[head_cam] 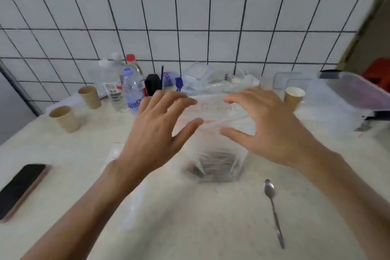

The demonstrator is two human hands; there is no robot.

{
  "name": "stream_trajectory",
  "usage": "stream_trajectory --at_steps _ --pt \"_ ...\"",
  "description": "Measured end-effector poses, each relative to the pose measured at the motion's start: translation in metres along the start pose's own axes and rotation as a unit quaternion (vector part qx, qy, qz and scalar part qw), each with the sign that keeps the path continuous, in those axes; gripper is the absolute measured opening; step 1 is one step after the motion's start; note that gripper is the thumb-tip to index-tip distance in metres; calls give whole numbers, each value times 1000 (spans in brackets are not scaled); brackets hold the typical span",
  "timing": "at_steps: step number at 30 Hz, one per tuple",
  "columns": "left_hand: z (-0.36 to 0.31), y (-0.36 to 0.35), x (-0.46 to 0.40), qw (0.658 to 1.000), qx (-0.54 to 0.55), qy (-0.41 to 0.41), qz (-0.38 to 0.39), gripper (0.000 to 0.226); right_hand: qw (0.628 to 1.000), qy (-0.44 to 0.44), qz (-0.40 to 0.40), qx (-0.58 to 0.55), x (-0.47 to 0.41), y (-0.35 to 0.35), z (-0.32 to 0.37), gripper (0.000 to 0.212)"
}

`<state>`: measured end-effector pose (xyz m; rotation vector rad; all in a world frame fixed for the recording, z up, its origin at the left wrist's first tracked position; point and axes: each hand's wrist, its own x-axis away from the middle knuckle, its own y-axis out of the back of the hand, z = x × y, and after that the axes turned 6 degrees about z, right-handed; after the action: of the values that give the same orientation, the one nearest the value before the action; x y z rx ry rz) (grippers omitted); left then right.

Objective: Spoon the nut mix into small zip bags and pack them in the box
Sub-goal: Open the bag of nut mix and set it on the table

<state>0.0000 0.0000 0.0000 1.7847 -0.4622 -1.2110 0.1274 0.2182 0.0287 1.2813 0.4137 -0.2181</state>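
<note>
A clear plastic bag (219, 154) stands on the counter in the middle, with dark nut mix (215, 168) at its bottom. My left hand (156, 131) hovers at the bag's left side, fingers spread and straight. My right hand (268, 124) hovers at its right side, fingers spread the same way, thumb near the bag's rim. Neither hand grips anything. A metal spoon (273, 209) lies on the counter to the front right of the bag. Flat clear small bags (118, 154) lie partly hidden under my left wrist.
A black phone (20, 190) lies at the front left. Two paper cups (65, 118) stand at the left and one paper cup (294, 97) at the right. Water bottles (130, 88) and clear lidded containers (196, 76) line the tiled wall. A large clear plastic box (346, 103) sits at the right.
</note>
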Motion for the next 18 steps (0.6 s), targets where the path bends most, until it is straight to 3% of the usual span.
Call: stream_trajectory --at_steps 2,4,6,8,14,16,18 --pt "4 -10 7 998 -59 3 30 52 995 -2 49 91 1 -17 -3 55" --pt "10 -20 17 993 -99 14 57 58 984 -1 67 166 5 -36 -8 41" --pt "11 -27 37 989 -131 39 53 62 979 10 36 202 18 -49 -4 20" --pt "8 -25 61 983 -159 77 46 65 980 10 -12 197 40 -53 8 13" --pt "-19 -6 107 982 -127 140 18 41 981 10 17 191 96 -46 52 18" --pt "-26 1 112 983 -99 153 10 38 980 -7 25 197 108 -42 62 30" --pt "-32 3 116 985 -86 149 18 52 980 -21 13 199 115 -41 70 50"
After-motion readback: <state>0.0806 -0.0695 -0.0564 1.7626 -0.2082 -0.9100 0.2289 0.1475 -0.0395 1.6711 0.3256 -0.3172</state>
